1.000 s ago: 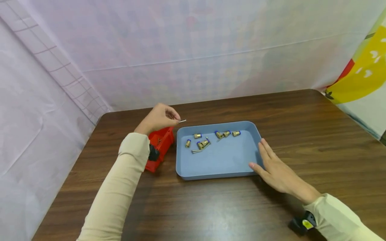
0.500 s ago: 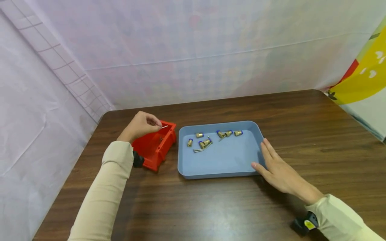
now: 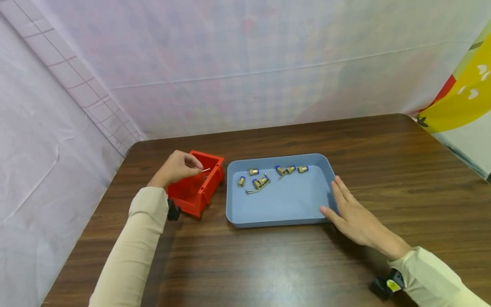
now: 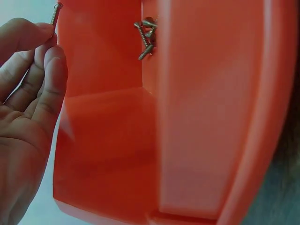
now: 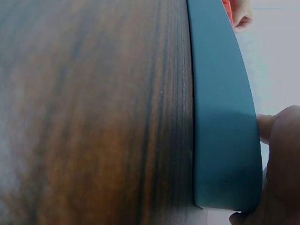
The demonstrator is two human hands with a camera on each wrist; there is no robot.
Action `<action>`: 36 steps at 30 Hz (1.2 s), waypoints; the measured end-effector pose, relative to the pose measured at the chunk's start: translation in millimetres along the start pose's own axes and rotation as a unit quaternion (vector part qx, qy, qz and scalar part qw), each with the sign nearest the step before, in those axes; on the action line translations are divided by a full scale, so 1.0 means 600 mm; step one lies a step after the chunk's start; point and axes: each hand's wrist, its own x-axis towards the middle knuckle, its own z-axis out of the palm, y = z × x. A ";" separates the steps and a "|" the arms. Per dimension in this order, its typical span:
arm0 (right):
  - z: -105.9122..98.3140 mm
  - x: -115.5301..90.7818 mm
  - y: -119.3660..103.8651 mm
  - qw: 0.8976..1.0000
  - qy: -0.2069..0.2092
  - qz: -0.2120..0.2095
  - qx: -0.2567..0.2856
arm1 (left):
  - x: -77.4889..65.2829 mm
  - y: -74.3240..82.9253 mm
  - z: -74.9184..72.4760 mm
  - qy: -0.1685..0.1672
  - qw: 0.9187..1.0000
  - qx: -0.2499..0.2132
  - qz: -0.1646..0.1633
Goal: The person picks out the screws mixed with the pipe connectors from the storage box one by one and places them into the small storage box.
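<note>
My left hand [image 3: 177, 168] pinches a screw [image 4: 55, 15] between thumb and fingertips, over the red bin [image 3: 197, 204]. Inside that bin several screws [image 4: 146, 35] lie together against a wall. At the right end of the blue-grey tray [image 3: 284, 211], my right hand [image 3: 350, 215] rests with straight fingers along the rim, the thumb reaching over the corner. On the tray lie several brass fittings with blue rings [image 3: 302, 169]. Among them are loose screws [image 3: 252, 192].
The bin and tray stand side by side on a dark wood table [image 3: 245, 264], a narrow gap between them. White cloth [image 3: 245, 72] hangs behind the table and on its left. A yellow patterned cloth [image 3: 452, 106] is at the far right.
My left hand has moved left from near the tray's far left corner and lowered over the red bin, still pinching the screw. The right hand stays at the tray's rim.
</note>
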 end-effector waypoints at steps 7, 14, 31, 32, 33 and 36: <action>-0.002 -0.003 0.001 1.000 0.002 0.001 -0.001 | -0.003 0.001 0.001 0.000 1.000 0.008 -0.010; -0.005 -0.004 0.000 1.000 0.004 0.002 -0.004 | 0.003 0.022 -0.001 0.015 1.000 -0.005 0.006; -0.001 -0.004 0.001 1.000 0.010 0.001 0.001 | 0.067 0.154 0.079 -0.024 0.994 -0.044 0.093; -0.001 -0.004 0.000 1.000 0.011 -0.001 0.002 | 0.071 0.155 0.089 -0.028 0.994 -0.041 0.095; 0.000 -0.004 0.000 1.000 0.011 -0.002 0.002 | 0.074 0.156 0.100 -0.032 0.994 -0.038 0.096; -0.001 -0.004 -0.002 1.000 0.010 -0.003 0.004 | 0.076 0.156 0.124 -0.049 0.994 -0.031 0.097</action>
